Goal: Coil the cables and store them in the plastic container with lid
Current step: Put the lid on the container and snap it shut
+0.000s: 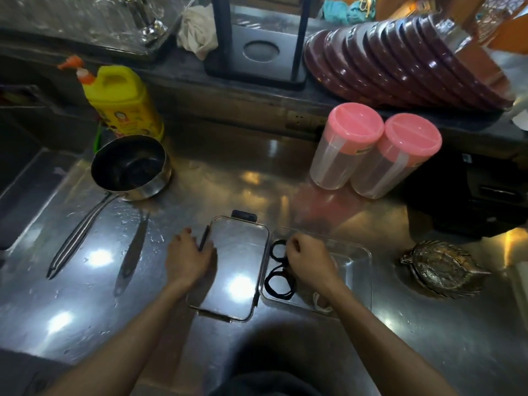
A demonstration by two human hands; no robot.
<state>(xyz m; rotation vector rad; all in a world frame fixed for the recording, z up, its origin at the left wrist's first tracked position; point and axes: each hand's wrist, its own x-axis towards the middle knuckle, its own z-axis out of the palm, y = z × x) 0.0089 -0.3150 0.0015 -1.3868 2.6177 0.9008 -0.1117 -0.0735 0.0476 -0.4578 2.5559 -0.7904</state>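
Note:
A clear plastic container [355, 254] lies on the steel counter, right of centre. Its clear lid [240, 261], with dark clips, lies flat just left of it. A black cable [278, 271] coiled in two loops sits at the container's left end. My right hand [310, 260] is over the container, its curled fingers pinching the black coil where the loops meet. A white cable [321, 302] shows under my right wrist inside the container. My left hand [188, 260] rests on the lid's left edge, fingers curled by a clip.
A steel saucepan [130, 167] with a long handle stands at the left, a yellow pump bottle [124, 102] behind it. Two pink-lidded clear jars [371, 151] stand behind the container. A metal turtle-shaped dish [444, 268] sits at the right, stacked brown plates [400, 57] on the rear ledge.

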